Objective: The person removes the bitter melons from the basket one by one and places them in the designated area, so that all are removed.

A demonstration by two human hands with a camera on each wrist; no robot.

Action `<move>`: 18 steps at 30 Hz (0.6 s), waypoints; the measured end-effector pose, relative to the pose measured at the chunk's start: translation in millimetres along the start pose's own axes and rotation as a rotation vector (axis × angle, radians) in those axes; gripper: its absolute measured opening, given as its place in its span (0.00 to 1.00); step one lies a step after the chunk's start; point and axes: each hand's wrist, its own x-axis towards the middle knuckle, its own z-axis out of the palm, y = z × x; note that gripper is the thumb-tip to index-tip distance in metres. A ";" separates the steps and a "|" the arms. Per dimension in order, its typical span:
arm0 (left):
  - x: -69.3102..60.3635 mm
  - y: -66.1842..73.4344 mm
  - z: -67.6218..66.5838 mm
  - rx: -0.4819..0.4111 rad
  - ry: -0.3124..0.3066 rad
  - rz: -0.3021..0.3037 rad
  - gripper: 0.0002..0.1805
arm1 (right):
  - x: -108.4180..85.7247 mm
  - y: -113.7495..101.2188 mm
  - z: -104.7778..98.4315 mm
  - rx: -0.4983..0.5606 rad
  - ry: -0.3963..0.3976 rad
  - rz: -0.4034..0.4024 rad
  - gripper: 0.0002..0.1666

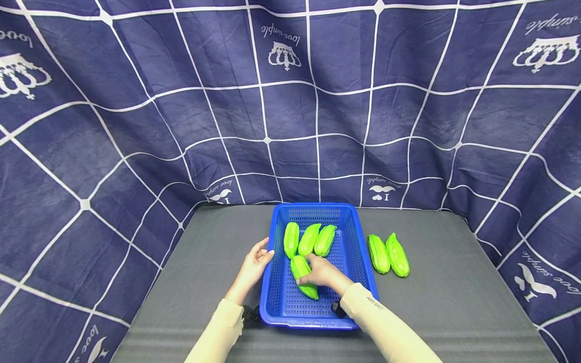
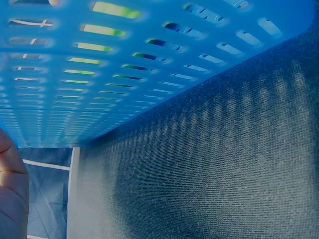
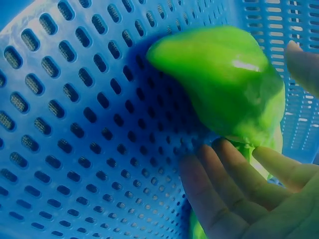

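Observation:
In the head view, my left hand [image 1: 255, 259] holds the left rim of a blue perforated plastic basket [image 1: 319, 325], thumb at the rim and fingers outside. My right hand [image 1: 324, 274] is inside the basket, straddling a glossy, ridged green fruit [image 1: 310, 291] with a tapered end. In the right wrist view this green fruit [image 3: 224, 74] lies above my nearly straight fingers [image 3: 239, 184], and the thumb [image 3: 304, 67] stands apart from it. Further back in the basket lie three similar green fruits: a left one [image 1: 291, 239], a middle one [image 1: 309, 239] and a right one [image 1: 325, 240].
Two more green fruits [image 1: 379, 253] [image 1: 398, 256] lie side by side on the grey table [image 1: 431, 302], right of the basket. A blue curtain [image 1: 336, 116] with white lines rises behind the table and along its sides.

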 end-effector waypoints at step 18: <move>13.2 -33.0 1.8 0.033 0.027 0.024 0.30 | 0.6 4.4 -1.1 -0.004 -0.022 0.054 0.37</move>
